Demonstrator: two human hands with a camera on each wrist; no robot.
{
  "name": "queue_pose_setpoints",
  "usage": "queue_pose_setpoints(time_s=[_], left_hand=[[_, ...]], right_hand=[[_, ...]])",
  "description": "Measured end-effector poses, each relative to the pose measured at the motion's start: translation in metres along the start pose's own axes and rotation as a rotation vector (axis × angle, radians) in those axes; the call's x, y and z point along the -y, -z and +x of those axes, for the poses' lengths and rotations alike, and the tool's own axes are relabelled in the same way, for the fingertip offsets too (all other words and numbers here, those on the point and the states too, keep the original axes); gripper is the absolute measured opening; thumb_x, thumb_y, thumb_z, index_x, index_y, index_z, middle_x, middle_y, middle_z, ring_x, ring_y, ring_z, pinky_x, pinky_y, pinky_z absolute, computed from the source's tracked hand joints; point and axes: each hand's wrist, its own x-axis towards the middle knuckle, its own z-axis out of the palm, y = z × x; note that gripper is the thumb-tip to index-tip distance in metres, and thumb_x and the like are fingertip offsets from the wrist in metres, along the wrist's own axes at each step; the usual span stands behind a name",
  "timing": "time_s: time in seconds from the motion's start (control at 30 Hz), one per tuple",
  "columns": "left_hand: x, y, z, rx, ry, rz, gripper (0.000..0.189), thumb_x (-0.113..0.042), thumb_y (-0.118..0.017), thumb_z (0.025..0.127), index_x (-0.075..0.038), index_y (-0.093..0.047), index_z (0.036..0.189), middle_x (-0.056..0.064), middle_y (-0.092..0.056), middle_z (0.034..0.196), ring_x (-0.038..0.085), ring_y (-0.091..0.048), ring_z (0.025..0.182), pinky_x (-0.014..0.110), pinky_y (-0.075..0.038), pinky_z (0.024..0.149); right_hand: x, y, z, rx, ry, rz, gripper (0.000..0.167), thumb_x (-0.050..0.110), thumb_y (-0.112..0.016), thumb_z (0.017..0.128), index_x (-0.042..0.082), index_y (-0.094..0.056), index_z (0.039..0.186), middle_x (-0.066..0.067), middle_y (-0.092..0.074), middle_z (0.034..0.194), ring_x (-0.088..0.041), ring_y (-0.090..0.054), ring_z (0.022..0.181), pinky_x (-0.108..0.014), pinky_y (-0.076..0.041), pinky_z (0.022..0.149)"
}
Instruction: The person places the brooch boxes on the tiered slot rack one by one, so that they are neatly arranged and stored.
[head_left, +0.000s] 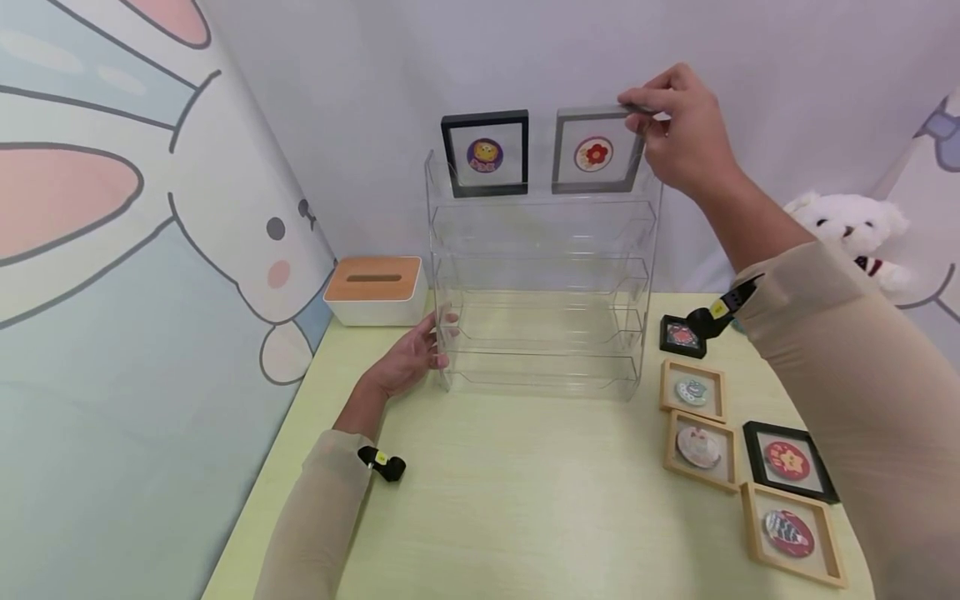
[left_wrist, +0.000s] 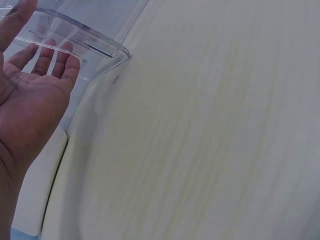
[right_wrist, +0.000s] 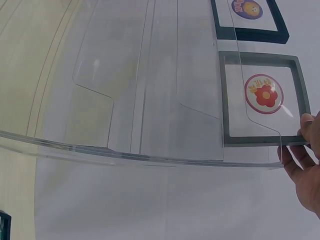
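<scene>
A clear acrylic display rack (head_left: 543,367) with several tiers stands at the back of the table. My right hand (head_left: 686,125) pinches the upper right corner of a grey square frame (head_left: 558,154) at the top tier. Inside that frame is a round badge with a red flower (right_wrist: 266,95). Beside it, a black frame (head_left: 484,191) with a purple-and-yellow badge leans upright in the same tier. Low at the rack's left side, my left hand (head_left: 408,360) grips the side panel, thumb and fingers about its edge (left_wrist: 107,47).
Left of the rack sits a white tissue box (head_left: 378,312) with a wooden lid. Several framed badges lie on the table at right, among them a wooden frame (head_left: 793,533) and a black frame (head_left: 789,461). A white teddy bear (head_left: 847,225) is behind them.
</scene>
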Motion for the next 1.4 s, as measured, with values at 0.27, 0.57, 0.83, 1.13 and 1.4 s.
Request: queue_pose_setpoints(time_s=[0.27, 0.57, 0.83, 1.13, 1.4], left_hand=[[0.000, -0.001, -0.001, -0.003, -0.004, -0.008, 0.095, 0.015, -0.060, 0.102, -0.018, -0.014, 0.179, 0.014, -0.033, 0.169, 0.032, -0.029, 0.157, 0.028, -0.043, 0.114], [0.001, -0.001, -0.003, 0.003, -0.014, -0.017, 0.093, 0.016, -0.060, 0.103, -0.016, -0.014, 0.178, 0.008, -0.036, 0.165, 0.030, -0.031, 0.155, 0.029, -0.041, 0.115], [0.000, -0.001, -0.002, 0.002, -0.011, -0.036, 0.093, 0.016, -0.059, 0.103, -0.015, -0.014, 0.178, 0.007, -0.037, 0.164, 0.038, -0.026, 0.157, 0.024, -0.045, 0.109], [0.003, 0.003, -0.003, 0.017, -0.032, -0.018, 0.091, 0.012, -0.062, 0.104, -0.015, -0.016, 0.178, 0.003, -0.041, 0.160, 0.033, -0.031, 0.154, 0.025, -0.044, 0.113], [0.003, 0.002, -0.002, 0.016, -0.040, -0.028, 0.092, 0.009, -0.067, 0.103, -0.008, -0.014, 0.177, 0.006, -0.040, 0.161, 0.033, -0.033, 0.152, 0.024, -0.043, 0.112]], right_hand=[[0.000, 0.000, -0.001, -0.004, -0.003, 0.017, 0.042, 0.012, -0.054, 0.115, 0.020, -0.067, 0.154, 0.024, -0.039, 0.118, -0.003, -0.043, 0.117, -0.032, -0.051, 0.119], [-0.006, 0.003, -0.004, -0.007, 0.019, 0.044, 0.044, 0.025, -0.060, 0.114, 0.020, -0.063, 0.158, 0.001, -0.053, 0.142, -0.014, -0.055, 0.130, -0.031, -0.049, 0.121], [-0.025, 0.017, -0.017, -0.096, 0.033, 0.080, 0.053, 0.042, -0.065, 0.111, 0.023, -0.060, 0.161, -0.003, -0.056, 0.151, -0.020, -0.056, 0.145, -0.026, -0.045, 0.123], [-0.078, 0.033, -0.043, -0.113, -0.066, 0.114, 0.052, 0.046, -0.065, 0.110, 0.020, -0.067, 0.155, 0.028, -0.051, 0.124, 0.009, -0.051, 0.120, -0.022, -0.048, 0.118], [-0.138, 0.027, -0.075, -0.027, -0.099, 0.058, 0.055, 0.049, -0.065, 0.110, 0.017, -0.067, 0.154, 0.016, -0.060, 0.128, 0.018, -0.048, 0.108, -0.004, -0.047, 0.099]])
